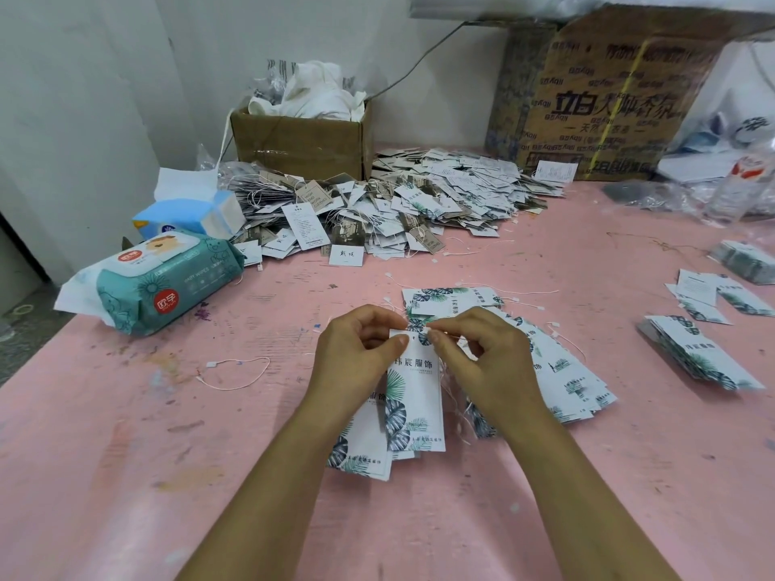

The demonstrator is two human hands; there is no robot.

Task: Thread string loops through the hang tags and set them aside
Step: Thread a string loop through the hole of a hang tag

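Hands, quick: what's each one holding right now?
Left hand: grips the top hang tag.
Right hand: pinches a string loop at that tag's top.

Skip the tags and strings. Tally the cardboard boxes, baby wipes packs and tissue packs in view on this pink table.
Cardboard boxes: 2, the small open box and the large printed box
Baby wipes packs: 1
Tissue packs: 1
Total: 4
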